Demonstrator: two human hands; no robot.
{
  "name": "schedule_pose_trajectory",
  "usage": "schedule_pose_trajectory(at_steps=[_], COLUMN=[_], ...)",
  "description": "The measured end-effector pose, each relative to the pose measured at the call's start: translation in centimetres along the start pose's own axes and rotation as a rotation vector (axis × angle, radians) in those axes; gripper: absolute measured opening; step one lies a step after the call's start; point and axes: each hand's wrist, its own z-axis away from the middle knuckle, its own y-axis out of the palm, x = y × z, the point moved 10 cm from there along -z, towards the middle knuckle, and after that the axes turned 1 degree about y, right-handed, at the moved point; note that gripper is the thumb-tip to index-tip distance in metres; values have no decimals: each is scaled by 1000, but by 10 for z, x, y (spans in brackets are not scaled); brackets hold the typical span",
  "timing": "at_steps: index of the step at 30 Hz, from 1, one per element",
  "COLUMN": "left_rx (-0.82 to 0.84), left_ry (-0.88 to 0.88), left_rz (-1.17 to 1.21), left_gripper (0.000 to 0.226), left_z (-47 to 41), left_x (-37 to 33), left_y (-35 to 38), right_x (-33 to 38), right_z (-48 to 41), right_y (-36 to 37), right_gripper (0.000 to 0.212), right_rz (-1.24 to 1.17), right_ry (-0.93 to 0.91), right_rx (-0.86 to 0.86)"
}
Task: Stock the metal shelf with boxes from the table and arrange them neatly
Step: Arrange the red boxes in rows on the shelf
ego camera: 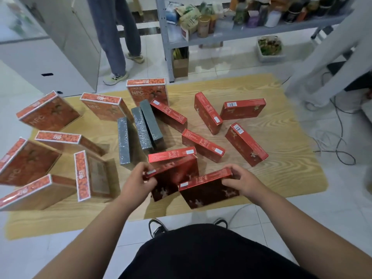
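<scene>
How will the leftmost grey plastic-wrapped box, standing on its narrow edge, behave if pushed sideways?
The grey plastic-wrapped box stands tall on a narrow edge, so it would probably tip over, not slide. Its shiny film may feel slippery. Its straight faces suggest it stays stiff.

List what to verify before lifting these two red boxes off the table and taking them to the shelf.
1. Left hand grips the left-hand box at its top edge: ok.
2. Right hand grips the right-hand box at its top corner: ok.
3. Held boxes free of each other: cannot tell, they overlap in view.
4. Room on the metal shelf: not ok, visible tier is crowded.
5. Floor route: not ok, cables lie right of the table.
</scene>
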Motion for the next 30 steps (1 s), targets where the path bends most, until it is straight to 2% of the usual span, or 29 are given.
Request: schedule_pose_trajectory(at_steps=[4,8,12,15,17,22,26,30], left_rx=[-175,-255,-170,-47,49,283,266,167], left_ry=[-162,-202,-187,-125,-87,-66,-36,-49], left_rz=[381,495,527,488,445,422,415,467], left_gripper=[10,14,21,21,23,23,29,35], left_z=[22,23,-1,-28,-44,-60,-68,-63], left_x=[-5,-30,-63,-95,-116,-153,-166,-153], left_y=[-18,-26,-15,6,22,58,49,2], right_x=[-3,1,-1,-6,-12,-29,-14,25], right_z=[1,2,14,35,57,107,114,81], right_y=[-28,-67,-108,-126,-133,-143,-143,-128], right_gripper=[20,29,14,22,19,26,20,15], right_rz=[-432,-614,-675,-677,-709,-790,-778,-718], right_ry=[75,82,47,38,51,47,2,-30], right_rx=[-30,-126,-353,-430,-490,-683,-714,-613])
